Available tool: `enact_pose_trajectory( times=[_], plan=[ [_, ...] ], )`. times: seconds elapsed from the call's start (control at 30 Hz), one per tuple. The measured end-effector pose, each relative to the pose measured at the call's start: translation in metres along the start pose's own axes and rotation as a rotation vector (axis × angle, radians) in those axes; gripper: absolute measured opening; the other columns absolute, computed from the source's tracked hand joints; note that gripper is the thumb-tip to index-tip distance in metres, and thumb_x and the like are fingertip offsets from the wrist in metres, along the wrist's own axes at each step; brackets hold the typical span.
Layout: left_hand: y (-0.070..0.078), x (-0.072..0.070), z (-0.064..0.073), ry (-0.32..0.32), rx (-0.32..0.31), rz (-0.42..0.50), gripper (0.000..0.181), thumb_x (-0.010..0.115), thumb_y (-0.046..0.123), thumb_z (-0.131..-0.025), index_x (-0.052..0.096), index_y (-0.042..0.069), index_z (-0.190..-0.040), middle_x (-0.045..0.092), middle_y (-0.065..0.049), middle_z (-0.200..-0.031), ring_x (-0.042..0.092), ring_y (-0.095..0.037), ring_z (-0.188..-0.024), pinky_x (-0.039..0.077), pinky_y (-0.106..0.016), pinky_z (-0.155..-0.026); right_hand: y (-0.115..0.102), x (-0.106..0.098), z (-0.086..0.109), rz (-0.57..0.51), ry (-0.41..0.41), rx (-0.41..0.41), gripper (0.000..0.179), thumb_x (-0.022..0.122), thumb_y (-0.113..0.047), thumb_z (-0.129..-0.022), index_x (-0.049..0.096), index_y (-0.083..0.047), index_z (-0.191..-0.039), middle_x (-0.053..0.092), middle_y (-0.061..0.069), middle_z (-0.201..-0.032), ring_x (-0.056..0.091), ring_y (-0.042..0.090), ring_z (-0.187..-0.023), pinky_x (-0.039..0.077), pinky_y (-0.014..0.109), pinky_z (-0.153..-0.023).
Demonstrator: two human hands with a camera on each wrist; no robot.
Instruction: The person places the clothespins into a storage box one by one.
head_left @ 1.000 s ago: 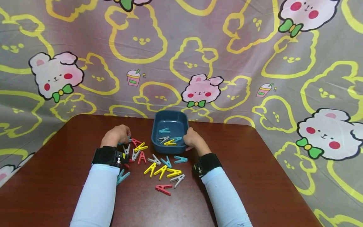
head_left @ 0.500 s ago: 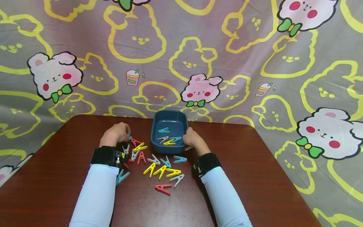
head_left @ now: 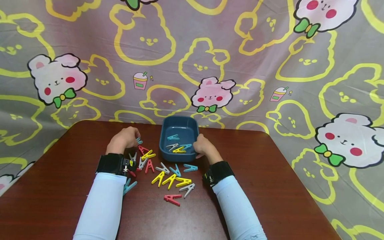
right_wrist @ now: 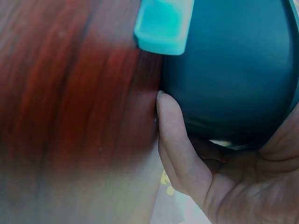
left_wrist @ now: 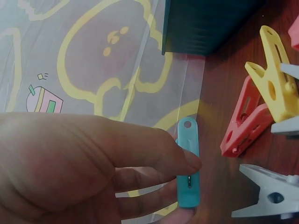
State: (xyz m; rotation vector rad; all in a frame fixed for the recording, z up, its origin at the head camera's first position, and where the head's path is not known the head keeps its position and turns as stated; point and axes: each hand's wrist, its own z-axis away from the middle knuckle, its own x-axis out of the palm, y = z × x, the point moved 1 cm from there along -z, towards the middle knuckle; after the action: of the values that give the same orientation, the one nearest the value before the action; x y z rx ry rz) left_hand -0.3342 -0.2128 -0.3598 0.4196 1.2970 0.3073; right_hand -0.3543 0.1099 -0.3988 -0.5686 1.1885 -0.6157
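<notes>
My left hand (head_left: 123, 138) pinches a light-blue clothespin (left_wrist: 188, 140) between thumb and fingers, raised near the left pile. In the left wrist view the clothespin stands on end, its hole at the top. My right hand (head_left: 204, 146) grips the near right corner of a dark blue plastic bin (head_left: 178, 157), fingers against its outer wall (right_wrist: 229, 88). Inside the bin lie several clothespins, among them a yellow clothespin (head_left: 179, 150) and a grey clothespin (head_left: 172, 146). Close by the left hand are a red clothespin (head_left: 142, 149) and a yellow clothespin (head_left: 148, 155).
Loose clothespins in several colours are spread in front of the bin, with a red clothespin (head_left: 172, 199) nearest me. A light-blue clothespin (head_left: 129, 186) lies beside my left forearm. The brown table (head_left: 249, 186) ends at a patterned cloth (head_left: 168, 76) hung behind it.
My left hand has risen slightly and moved a little away from me, lifting the light-blue clothespin from beside the pile. The right hand and the bin have stayed in place.
</notes>
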Motion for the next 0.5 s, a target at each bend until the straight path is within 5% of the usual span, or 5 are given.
enact_pose_trajectory(
  times=[0.5],
  plan=[
    [0.015, 0.001, -0.003, 0.092, 0.071, -0.008, 0.042, 0.071, 0.003, -0.095, 0.062, -0.005, -0.136, 0.066, -0.025, -0.123, 0.061, -0.036, -0.101, 0.055, -0.047, -0.088, 0.001, 0.001, -0.003, 0.003, 0.003, 0.004, 0.067, 0.041, -0.011, -0.113, 0.011, 0.005, -0.171, 0.040, 0.030, -0.168, 0.075, 0.037, -0.092, 0.067, 0.038, -0.065]
  ],
)
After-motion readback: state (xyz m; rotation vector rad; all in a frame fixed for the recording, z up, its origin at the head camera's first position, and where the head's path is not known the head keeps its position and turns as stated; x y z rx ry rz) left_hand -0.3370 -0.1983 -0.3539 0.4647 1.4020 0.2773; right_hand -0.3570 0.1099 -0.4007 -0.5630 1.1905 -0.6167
